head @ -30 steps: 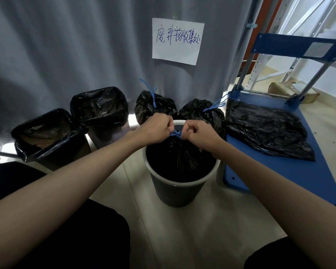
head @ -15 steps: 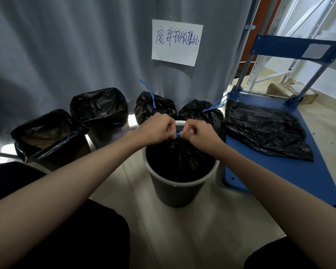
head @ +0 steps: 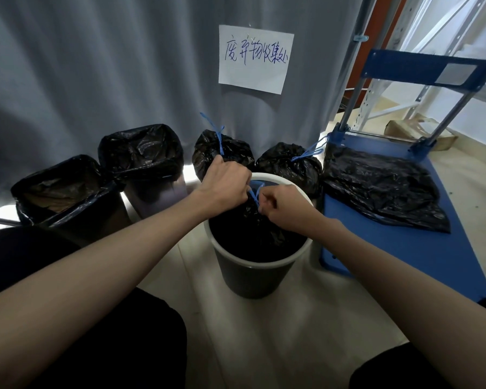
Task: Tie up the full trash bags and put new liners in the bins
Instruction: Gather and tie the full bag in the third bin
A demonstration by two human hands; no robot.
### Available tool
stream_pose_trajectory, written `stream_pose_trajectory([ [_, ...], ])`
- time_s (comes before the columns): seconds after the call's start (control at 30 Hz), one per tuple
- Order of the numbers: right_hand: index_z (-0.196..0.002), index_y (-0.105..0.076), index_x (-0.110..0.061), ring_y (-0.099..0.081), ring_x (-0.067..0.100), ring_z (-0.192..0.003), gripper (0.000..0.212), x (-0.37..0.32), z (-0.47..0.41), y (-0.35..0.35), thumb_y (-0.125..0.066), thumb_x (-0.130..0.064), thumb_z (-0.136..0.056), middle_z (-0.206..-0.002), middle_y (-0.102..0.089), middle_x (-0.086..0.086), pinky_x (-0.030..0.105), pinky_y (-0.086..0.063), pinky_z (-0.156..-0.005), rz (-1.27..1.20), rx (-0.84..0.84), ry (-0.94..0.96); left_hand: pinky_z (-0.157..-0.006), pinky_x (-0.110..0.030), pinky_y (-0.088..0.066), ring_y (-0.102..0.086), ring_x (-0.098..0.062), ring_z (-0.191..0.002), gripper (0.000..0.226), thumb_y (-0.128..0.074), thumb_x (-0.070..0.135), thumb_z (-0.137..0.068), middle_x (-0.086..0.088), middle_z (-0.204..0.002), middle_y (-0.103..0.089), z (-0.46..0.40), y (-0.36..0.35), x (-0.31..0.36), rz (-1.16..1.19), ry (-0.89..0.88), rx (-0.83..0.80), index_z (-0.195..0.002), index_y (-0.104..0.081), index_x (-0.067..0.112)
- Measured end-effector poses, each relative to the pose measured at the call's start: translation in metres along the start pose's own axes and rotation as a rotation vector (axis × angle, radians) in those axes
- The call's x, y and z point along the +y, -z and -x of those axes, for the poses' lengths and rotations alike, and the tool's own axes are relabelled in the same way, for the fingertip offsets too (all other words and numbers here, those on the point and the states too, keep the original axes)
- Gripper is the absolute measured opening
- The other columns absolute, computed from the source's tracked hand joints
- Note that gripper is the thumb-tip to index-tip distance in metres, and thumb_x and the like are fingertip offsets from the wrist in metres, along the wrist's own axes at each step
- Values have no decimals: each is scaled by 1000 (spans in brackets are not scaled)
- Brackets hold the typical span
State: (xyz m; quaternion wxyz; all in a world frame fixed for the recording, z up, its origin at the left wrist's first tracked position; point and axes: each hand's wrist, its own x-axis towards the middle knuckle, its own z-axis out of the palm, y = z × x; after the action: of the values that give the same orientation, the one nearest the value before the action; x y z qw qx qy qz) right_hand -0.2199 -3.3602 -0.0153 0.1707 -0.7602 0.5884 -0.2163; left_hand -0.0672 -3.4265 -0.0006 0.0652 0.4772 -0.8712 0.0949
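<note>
Down on the pale floor [head: 278, 346], right in front of the person, sits a round grey bin [head: 253, 279] with a white rim, and a full black trash bag [head: 250, 234] is stuffed inside it. Both hands are up at the gathered neck of that bag. The left hand [head: 225, 183] has its fingers curled tight around one end of the blue drawstring [head: 255, 193], and the right hand [head: 285, 207] is pinching the other end, fingers curled in too. The two hands are close together, almost touching, with the blue string looping between them just above the bin's rim.

Behind the bin, up against the grey curtain [head: 96, 80], two tied black bags [head: 222, 153] sit side by side with blue ties sticking out. Further toward the left along the curtain are two lined bins [head: 143, 167], each with a black liner folded over the top. Off to the right a blue cart [head: 404, 262] has a flat black bag [head: 382, 186] spread over its deck. A white paper sign [head: 255, 58] with handwriting hangs on the curtain.
</note>
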Motion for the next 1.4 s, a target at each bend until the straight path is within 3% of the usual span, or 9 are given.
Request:
stream_pose_trajectory([
  [0.13,-65,-54,-16,-45,10,-57,21,1,1,1,-65,-7,-80,-56,-48,-10,25,-36,-60,-41,-60,-37,-83,-35,-30,-61,-21,-85,12,-56,31,-88,3,-87,-68,-5,-6,5,-30,1,17,-84,-64,23],
  [0.27,-73,-61,-8,-46,9,-59,11,5,2,9,-65,-7,-84,-62,-54,-1,11,-37,-57,-177,-120,-91,-79,-35,-26,-60,-20,-83,12,-56,31,-89,3,-87,-67,-8,-10,7,-35,13,19,-81,-60,23],
  [0.5,-72,-63,-14,-47,1,-56,22,11,1,12,-66,-30,-88,-58,-55,-7,14,-39,-59,-154,36,-177,-88,-36,-32,-58,-18,-91,17,-59,40,-91,5,-88,-68,-11,0,-7,37,-43,37,-91,-69,27],
  [0.63,-85,-65,-12,-52,7,-62,2,14,-6,20,-63,-12,-84,-73,-60,-2,18,-41,-62,-166,22,-218,-93,-36,-33,-50,-18,-104,22,-66,41,-86,5,-106,-57,-2,7,-9,68,-120,108,-102,-63,26],
  [0.77,-95,-66,-13,-56,15,-76,26,15,-12,11,-79,-15,-73,-81,-58,-2,27,-47,-73,-53,-111,-204,-85,-32,-29,-49,-16,-98,18,-63,46,-87,12,-89,-50,6,17,-9,35,-162,90,-86,-61,28],
  [0.9,-113,-57,-13,-52,18,-95,53,15,-14,2,-83,-31,-71,-101,-50,0,33,-46,-83,53,-110,-186,-82,-34,-31,-50,-14,-69,52,-50,69,-85,11,-57,-45,14,11,-2,62,-36,-64,-57,-55,25],
  [1.0,-120,-56,-15,-53,23,-104,59,16,-17,-5,-80,-39,-72,-115,-54,6,39,-48,-89,144,-158,-197,-79,-35,-32,-52,-15,-66,62,-45,79,-79,6,-58,-50,18,5,7,8,-4,-44,-60,-64,23],
  [1.2,-101,-67,-11,-56,25,-96,31,18,-11,-4,-77,-30,-78,-99,-48,4,35,-48,-82,165,-92,-181,-87,-33,-36,-56,-13,-74,27,-67,48,-79,10,-72,-65,12,-1,9,185,-26,-171,-71,-71,23],
  [1.4,-84,-60,-15,-53,25,-94,9,16,-13,5,-68,-19,-85,-104,-42,3,39,-48,-83,120,26,-199,-77,-30,-32,-54,-10,-67,9,-64,27,-76,12,-70,-66,12,1,-1,221,-45,-177,-74,-73,24],
])
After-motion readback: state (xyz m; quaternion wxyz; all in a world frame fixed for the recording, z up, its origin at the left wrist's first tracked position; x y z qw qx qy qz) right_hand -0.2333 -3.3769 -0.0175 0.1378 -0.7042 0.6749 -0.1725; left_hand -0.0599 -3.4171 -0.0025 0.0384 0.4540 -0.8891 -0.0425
